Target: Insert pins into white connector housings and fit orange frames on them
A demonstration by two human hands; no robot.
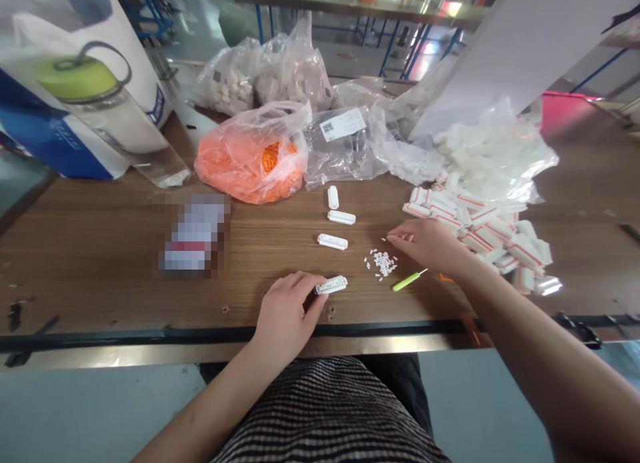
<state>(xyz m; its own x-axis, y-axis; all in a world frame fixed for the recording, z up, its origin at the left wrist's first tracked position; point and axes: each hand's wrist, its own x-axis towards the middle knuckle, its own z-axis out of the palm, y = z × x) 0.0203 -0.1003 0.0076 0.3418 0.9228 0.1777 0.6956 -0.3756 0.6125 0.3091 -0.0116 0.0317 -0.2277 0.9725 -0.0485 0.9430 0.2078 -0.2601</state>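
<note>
My left hand (287,309) rests on the wooden table (100,276) near its front edge, fingers closed on a small white oblong plastic part (331,285). My right hand (425,244) lies further right, fingertips pinched together just above a small heap of tiny white pieces (383,261); what the pinch holds is too small to name. A green-handled pick tool (407,281) lies on the table under my right wrist. Three more white oblong parts (341,217) lie in the middle of the table.
A pile of white parts with orange trim (480,229) sits at the right. Behind are an orange-filled plastic bag (250,159), clear bags (345,146) of parts, and a water bottle with a green lid (100,109) at the left. A blurred-out patch (195,236) lies left of centre.
</note>
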